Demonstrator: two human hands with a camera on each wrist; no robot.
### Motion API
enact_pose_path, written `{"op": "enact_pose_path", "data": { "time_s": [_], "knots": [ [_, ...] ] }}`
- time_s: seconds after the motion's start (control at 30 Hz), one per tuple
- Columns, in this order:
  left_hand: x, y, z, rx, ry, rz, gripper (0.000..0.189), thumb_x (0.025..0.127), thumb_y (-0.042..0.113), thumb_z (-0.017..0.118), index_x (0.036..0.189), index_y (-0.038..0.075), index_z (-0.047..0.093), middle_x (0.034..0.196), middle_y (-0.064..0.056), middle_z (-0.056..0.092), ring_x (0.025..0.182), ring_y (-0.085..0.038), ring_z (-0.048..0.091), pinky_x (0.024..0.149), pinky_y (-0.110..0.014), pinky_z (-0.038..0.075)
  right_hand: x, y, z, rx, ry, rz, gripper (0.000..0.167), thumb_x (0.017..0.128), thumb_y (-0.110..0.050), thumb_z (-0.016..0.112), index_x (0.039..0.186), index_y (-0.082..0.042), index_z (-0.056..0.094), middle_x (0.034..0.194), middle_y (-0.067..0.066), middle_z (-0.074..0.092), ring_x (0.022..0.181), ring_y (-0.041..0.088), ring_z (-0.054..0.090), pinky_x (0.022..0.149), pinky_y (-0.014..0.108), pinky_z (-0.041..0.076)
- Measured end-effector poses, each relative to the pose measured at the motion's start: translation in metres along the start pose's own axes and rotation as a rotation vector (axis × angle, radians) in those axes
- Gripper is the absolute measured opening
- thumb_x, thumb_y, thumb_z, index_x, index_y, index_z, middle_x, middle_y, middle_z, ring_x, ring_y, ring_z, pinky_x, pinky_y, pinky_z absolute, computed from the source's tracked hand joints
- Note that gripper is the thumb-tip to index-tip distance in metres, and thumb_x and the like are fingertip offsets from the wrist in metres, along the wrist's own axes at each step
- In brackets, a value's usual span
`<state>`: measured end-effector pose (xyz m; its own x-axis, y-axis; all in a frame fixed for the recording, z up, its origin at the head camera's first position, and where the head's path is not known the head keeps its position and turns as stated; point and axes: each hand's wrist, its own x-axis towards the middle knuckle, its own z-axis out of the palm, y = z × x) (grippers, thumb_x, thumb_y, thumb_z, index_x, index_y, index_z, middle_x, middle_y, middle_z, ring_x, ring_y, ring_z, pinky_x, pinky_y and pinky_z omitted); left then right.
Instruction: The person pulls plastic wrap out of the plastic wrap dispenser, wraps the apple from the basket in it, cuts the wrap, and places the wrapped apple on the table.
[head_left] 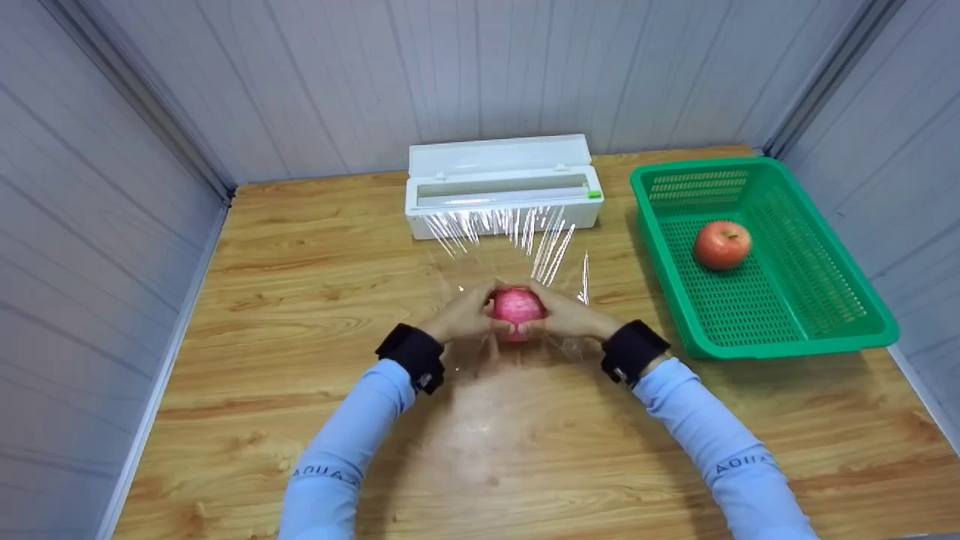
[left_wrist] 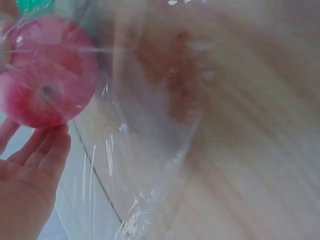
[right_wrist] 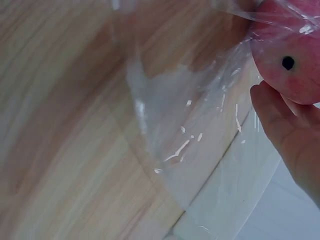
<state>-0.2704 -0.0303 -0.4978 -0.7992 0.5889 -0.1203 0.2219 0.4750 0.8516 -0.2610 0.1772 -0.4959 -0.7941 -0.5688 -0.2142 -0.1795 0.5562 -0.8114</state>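
While a pink apple [head_left: 519, 306] was held between two hands, it was placed near the middle of the table [head_left: 300, 337], in front of a white box [head_left: 495, 202]. By the left hand [head_left: 469, 313] the apple was gripped from its left side, with the fingers curved around it. By the right hand [head_left: 566, 313] it was gripped in the same manner from its right side. Whether the apple was touching the table could not be told.

Clear plastic film [head_left: 551, 259] was stretched from the front of the box to the hands, and in both wrist views it was seen wrinkled over the apple.

The box was set close to the back edge of the table, and its lid [head_left: 499, 156] was raised at the rear. Near the back right corner of the table, a green basket [head_left: 795, 350] was placed along the right edge. Inside it, a second apple [head_left: 722, 245] was laid on the bottom, nearer to the left wall. On both wrists black bands [head_left: 411, 356] were worn, below light blue sleeves [head_left: 322, 480].
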Motion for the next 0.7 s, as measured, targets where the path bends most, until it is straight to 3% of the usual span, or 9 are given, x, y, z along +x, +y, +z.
{"op": "enact_pose_path", "data": {
  "time_s": [0.13, 0.27, 0.37, 0.47, 0.53, 0.7],
  "knots": [
    [0.005, -0.001, -0.004, -0.074, -0.026, -0.047, 0.054, 0.076, 0.009, 0.07, 0.124, 0.009, 0.047, 0.121, -0.008, 0.055, 0.112, -0.022, 0.052, 0.093, -0.031, 0.047, -0.002, 0.002, 0.003, -0.029, 0.072, 0.024, 0.083, 0.078, -0.034, 0.069, 0.144, -0.016, 0.022, 0.136, 0.017, 0.042, 0.12, 0.03, 0.047, 0.099, 0.046, 0.041],
    [0.009, -0.002, -0.005, -0.102, -0.037, -0.084, 0.059, 0.075, 0.014, 0.072, 0.127, 0.009, 0.045, 0.119, -0.008, 0.054, 0.11, -0.023, 0.052, 0.093, -0.033, 0.047, -0.012, 0.0, 0.006, -0.168, 0.221, 0.049, 0.094, 0.068, -0.036, 0.078, 0.14, -0.007, 0.026, 0.129, 0.02, 0.046, 0.114, 0.033, 0.051, 0.094, 0.048, 0.045],
    [0.01, -0.002, -0.006, -0.118, -0.034, -0.105, 0.062, 0.074, 0.015, 0.073, 0.128, 0.008, 0.044, 0.12, -0.009, 0.053, 0.11, -0.023, 0.052, 0.093, -0.034, 0.047, -0.021, -0.001, 0.005, -0.23, 0.282, 0.02, 0.073, 0.07, -0.021, 0.078, 0.128, -0.002, 0.038, 0.113, 0.02, 0.056, 0.101, 0.032, 0.057, 0.085, 0.045, 0.05],
    [0.01, -0.001, -0.008, -0.123, -0.023, -0.121, 0.062, 0.074, 0.015, 0.073, 0.128, 0.008, 0.044, 0.119, -0.008, 0.054, 0.11, -0.023, 0.052, 0.093, -0.034, 0.047, -0.025, 0.0, 0.0, -0.209, 0.282, -0.051, 0.045, 0.077, 0.0, 0.067, 0.116, -0.001, 0.045, 0.093, 0.019, 0.062, 0.085, 0.029, 0.06, 0.075, 0.039, 0.052],
    [0.01, -0.001, -0.009, -0.122, -0.021, -0.127, 0.062, 0.074, 0.015, 0.073, 0.128, 0.007, 0.043, 0.119, -0.008, 0.054, 0.109, -0.023, 0.052, 0.093, -0.034, 0.047, -0.026, 0.002, -0.004, -0.179, 0.263, -0.091, 0.038, 0.079, 0.009, 0.06, 0.113, 0.001, 0.045, 0.089, 0.02, 0.062, 0.082, 0.028, 0.06, 0.074, 0.036, 0.052],
    [0.012, -0.001, -0.008, -0.116, -0.038, -0.128, 0.06, 0.075, 0.015, 0.072, 0.127, 0.007, 0.043, 0.118, -0.008, 0.053, 0.108, -0.022, 0.052, 0.092, -0.032, 0.047, -0.026, 0.001, -0.016, -0.132, 0.224, -0.062, 0.034, 0.082, 0.012, 0.05, 0.113, 0.004, 0.042, 0.091, 0.02, 0.058, 0.085, 0.031, 0.057, 0.075, 0.035, 0.052]
  ]
}}
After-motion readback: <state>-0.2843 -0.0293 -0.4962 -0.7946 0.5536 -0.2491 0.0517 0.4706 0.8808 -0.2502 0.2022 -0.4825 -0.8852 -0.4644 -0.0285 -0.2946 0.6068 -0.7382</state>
